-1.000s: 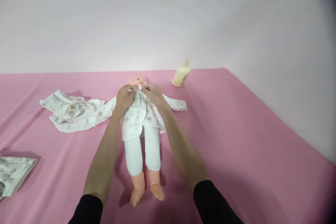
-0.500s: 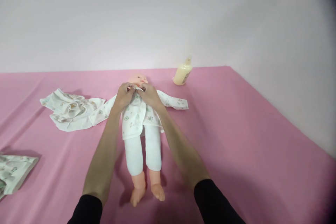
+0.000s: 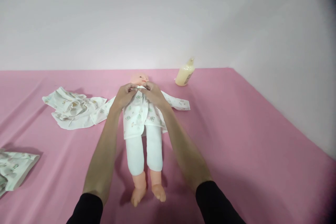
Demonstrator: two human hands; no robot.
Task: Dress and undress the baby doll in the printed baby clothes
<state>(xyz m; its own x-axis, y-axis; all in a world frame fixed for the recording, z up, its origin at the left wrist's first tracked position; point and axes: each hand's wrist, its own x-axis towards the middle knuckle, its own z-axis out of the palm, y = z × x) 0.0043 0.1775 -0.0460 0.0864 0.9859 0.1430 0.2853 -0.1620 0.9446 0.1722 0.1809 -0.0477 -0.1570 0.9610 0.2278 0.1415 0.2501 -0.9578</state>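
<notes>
A baby doll (image 3: pixel 139 182) lies on its back on a pink cover, its head away from me and its bare feet towards me. It wears white leggings and a white printed baby shirt (image 3: pixel 135 119) with long sleeves spread to both sides. At the shirt's neckline, just below the doll's chin, my left hand (image 3: pixel 126 94) pinches the collar edge. My right hand (image 3: pixel 153 93) grips the same edge close beside it, fingertips nearly touching. The fingers hide any fastener there. Lower down, the front flaps overlap.
Left of the doll lies a crumpled white printed cloth (image 3: pixel 75 110), against the shirt's sleeve. Another printed cloth (image 3: pixel 19 168) is at the lower left edge. A pump bottle (image 3: pixel 184 74) of pale yellow liquid stands at the back, near the white wall (image 3: pixel 131 21).
The view has shifted slightly. My fingers have moved a little at the neckline, the right hand lying flatter; both still hold the shirt's collar.
</notes>
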